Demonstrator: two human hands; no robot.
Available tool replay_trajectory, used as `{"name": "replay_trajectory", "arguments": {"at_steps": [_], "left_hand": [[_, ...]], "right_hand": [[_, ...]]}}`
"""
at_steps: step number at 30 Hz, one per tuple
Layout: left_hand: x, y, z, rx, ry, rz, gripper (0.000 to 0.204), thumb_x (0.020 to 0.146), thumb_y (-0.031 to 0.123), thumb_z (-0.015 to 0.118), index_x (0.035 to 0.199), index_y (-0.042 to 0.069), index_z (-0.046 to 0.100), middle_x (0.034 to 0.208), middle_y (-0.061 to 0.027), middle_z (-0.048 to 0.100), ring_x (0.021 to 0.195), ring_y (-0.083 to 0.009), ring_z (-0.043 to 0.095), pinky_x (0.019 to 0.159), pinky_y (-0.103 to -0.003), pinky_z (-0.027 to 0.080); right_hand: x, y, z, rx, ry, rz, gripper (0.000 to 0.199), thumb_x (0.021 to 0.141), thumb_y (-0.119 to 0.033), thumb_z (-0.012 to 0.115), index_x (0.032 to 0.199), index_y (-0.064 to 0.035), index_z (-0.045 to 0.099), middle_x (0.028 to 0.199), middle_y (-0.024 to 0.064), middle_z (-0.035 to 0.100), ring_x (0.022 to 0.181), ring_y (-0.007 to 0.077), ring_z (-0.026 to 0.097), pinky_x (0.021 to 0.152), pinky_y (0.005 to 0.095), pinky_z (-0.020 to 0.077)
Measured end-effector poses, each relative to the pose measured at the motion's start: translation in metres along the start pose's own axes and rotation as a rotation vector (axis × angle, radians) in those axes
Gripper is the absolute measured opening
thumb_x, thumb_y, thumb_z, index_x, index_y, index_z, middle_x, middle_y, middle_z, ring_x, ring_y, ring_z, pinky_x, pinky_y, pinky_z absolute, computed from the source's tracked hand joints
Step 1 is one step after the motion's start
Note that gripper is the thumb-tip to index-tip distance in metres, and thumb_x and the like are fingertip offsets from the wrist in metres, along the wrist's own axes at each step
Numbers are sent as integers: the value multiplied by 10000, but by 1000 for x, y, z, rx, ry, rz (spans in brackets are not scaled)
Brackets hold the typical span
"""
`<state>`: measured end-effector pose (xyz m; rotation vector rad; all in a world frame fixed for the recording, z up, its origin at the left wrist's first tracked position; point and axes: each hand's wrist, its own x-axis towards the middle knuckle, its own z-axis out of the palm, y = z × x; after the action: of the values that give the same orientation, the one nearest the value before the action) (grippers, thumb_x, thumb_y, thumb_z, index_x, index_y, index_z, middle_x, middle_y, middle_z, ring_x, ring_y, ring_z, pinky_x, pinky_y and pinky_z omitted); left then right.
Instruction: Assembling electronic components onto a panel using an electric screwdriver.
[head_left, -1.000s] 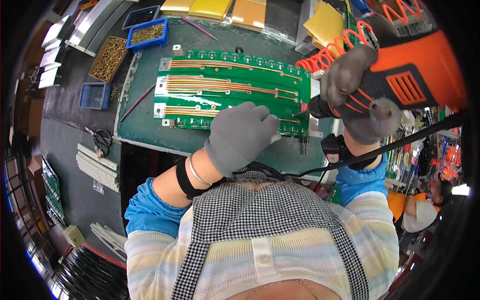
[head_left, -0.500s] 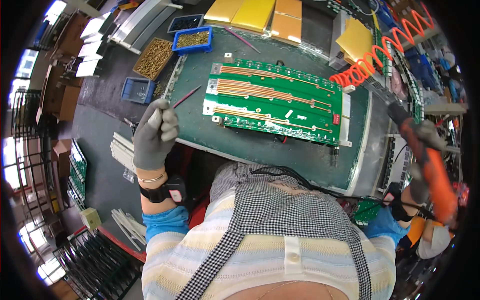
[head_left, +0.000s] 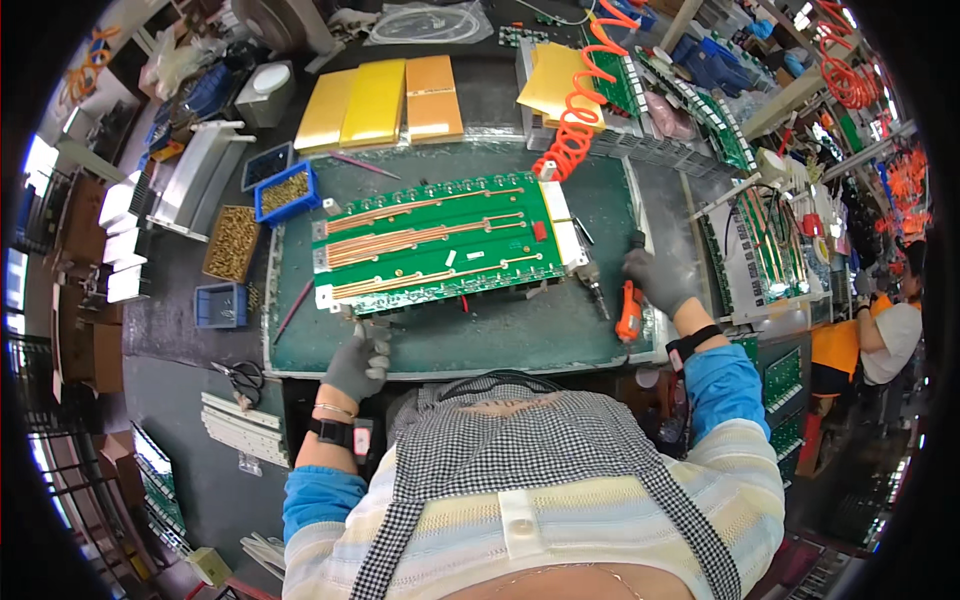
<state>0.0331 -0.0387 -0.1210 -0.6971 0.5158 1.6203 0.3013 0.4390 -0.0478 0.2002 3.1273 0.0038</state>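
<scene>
A green circuit board [head_left: 430,245] with long copper strips lies across the work mat. My left hand [head_left: 355,368], in a grey glove, is beside the board's near left corner. Its fingers are curled together, and what they hold, if anything, cannot be made out. At the mat's right side my gloved right hand [head_left: 662,282] is closed round an orange and black power tool [head_left: 628,315]. The tool's dark end shows beyond the hand and its orange end on the near side. A metal-tipped tool [head_left: 595,288] lies between that hand and the board.
Brass screws fill a blue bin [head_left: 286,194] and a brown box [head_left: 231,245]. Another blue bin [head_left: 220,305] stands nearer. Yellow envelopes [head_left: 372,103] lie behind the board; a red coiled hose [head_left: 575,125] hangs at its far right. Scissors [head_left: 240,380] lie left.
My right hand has brought the orange tool from the far right in to the mat. The left hand has moved down beside the board's near corner. The view has shifted right.
</scene>
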Motion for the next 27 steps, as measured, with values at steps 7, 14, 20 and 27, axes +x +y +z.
{"name": "replay_trajectory", "arguments": {"at_steps": [7, 14, 20, 27], "left_hand": [[34, 11, 11, -157, -66, -202, 191, 881, 283, 402, 761, 141, 447, 577, 80, 330, 459, -46, 291, 360, -183, 184], [33, 14, 11, -194, -176, -226, 226, 864, 282, 447, 696, 135, 477, 547, 77, 328, 483, -61, 287, 387, -202, 200], [-2, 27, 50, 150, -345, 40, 264, 887, 322, 475, 1000, 104, 571, 713, 2, 509, 619, -114, 472, 522, -232, 389], [-54, 122, 150, 1575, -96, 904, 391, 911, 445, 474, 860, 65, 552, 628, 38, 452, 517, -36, 386, 450, -188, 287]], "right_hand": [[133, -71, -117, 699, 82, 425, 390, 861, -421, 532, 959, -55, 622, 746, 121, 631, 723, 219, 625, 657, 315, 481], [177, -97, -136, 838, -282, 589, 386, 842, -327, 446, 677, -4, 579, 566, 109, 571, 418, 182, 529, 418, 307, 419], [122, -110, -149, 957, -195, 626, 318, 834, -270, 468, 698, -12, 593, 551, 71, 566, 398, 122, 479, 400, 277, 365], [63, -131, -98, 1519, -14, 635, 187, 833, -172, 483, 935, -49, 580, 670, 7, 542, 494, 59, 448, 424, 206, 361]]}}
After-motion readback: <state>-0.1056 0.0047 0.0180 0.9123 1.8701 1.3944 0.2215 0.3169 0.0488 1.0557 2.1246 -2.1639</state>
